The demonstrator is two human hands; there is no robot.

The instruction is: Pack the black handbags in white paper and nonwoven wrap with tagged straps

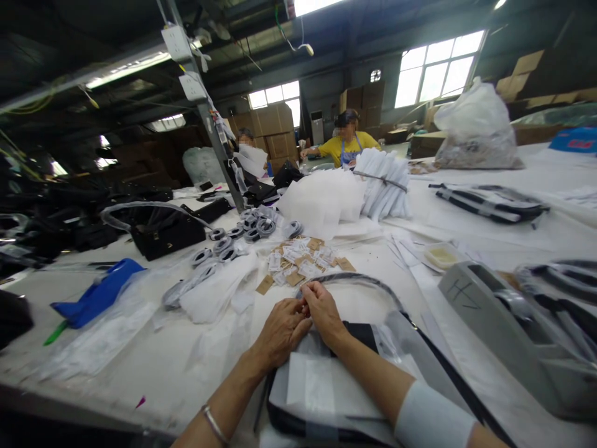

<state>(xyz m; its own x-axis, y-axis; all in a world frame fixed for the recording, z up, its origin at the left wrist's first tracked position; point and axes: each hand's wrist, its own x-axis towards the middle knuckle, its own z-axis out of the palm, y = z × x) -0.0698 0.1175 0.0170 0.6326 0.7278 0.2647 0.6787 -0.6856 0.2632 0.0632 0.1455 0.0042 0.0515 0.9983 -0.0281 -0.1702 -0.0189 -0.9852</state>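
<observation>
My left hand (281, 330) and my right hand (325, 313) meet at the near end of a plastic-wrapped bag handle (373, 282). The right fingers are pinched together on that handle. Curled against them, the left fingers close on something too small or hidden to make out. Beneath my forearms lies the handbag (298, 429), dark at its edge and covered with pale wrapping and a white sheet (308, 379). Its long dark strap (448, 361) runs down to the right. Just beyond my hands is a pile of brown and white tags (298, 261).
A grey tape dispenser (494, 330) stands at right. Wrapped strap coils (261, 227), white paper sheets (321, 199) and a black bag (163, 230) lie farther back. A blue piece (100, 292) is at left. A metal post (209, 124) rises behind; a co-worker (347, 143) sits beyond.
</observation>
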